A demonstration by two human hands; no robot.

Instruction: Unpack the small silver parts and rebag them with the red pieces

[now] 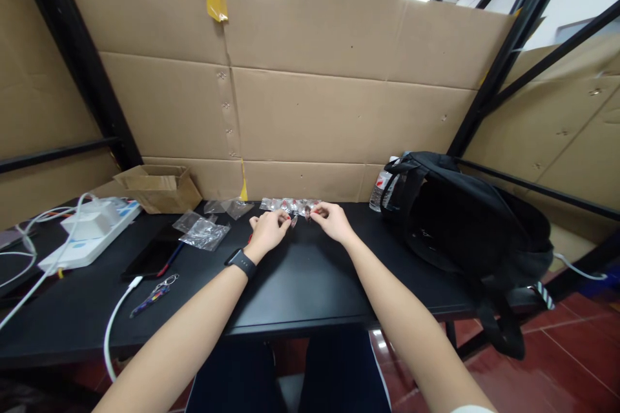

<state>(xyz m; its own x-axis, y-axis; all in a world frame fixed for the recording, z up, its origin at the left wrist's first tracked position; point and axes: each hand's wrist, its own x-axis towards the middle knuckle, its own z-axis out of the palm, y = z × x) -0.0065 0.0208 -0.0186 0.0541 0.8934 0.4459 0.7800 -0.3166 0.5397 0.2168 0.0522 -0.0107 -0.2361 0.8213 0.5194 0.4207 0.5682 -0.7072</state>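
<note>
Toward the back of the black table, my left hand [268, 230], with a dark watch on the wrist, pinches a small shiny piece [294, 222] between thumb and finger. A bit of something red shows under that hand's outer edge. To its right, my right hand [332, 222] is closed in a pinch on a small dark piece [307, 213]. Both pieces are too small for me to name. Just beyond my fingertips lies a row of small clear plastic packets [285, 204] with red and dark bits inside.
Crumpled clear bags [206, 232], a phone [152, 257], a keychain [154, 297], a cardboard box [159, 188] and a power strip [92, 239] are at left. A black backpack [465, 213] and a water bottle [380, 190] stand at right. A cardboard wall [310, 116] closes the back.
</note>
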